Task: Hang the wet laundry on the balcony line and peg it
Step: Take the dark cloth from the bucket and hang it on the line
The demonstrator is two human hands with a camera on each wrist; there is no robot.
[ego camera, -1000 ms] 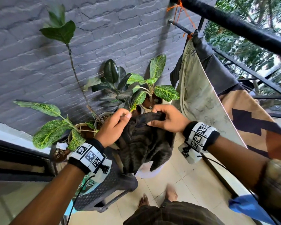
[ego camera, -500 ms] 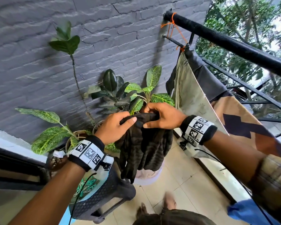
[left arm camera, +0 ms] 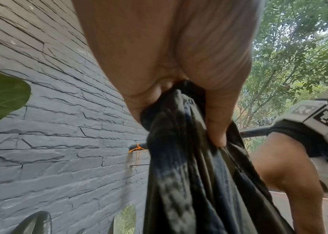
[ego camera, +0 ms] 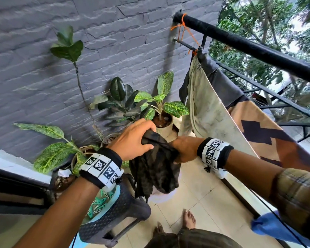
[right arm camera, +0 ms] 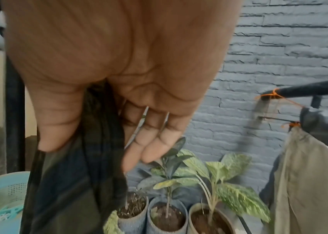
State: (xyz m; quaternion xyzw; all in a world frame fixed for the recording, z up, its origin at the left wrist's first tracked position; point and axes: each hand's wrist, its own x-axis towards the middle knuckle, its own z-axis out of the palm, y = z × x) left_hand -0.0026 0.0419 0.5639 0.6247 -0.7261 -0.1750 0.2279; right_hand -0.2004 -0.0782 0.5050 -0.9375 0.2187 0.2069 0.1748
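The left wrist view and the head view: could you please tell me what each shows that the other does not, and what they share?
Only the left wrist view shows the underside of the left hand, its thumb pressing the dark garment against the fingers. Only the head view shows the basket of green pegs, the potted plants, the clothes already hung and the person's bare feet. Both show the garment held bunched, the right wrist's marker band, the grey brick wall and the orange string.
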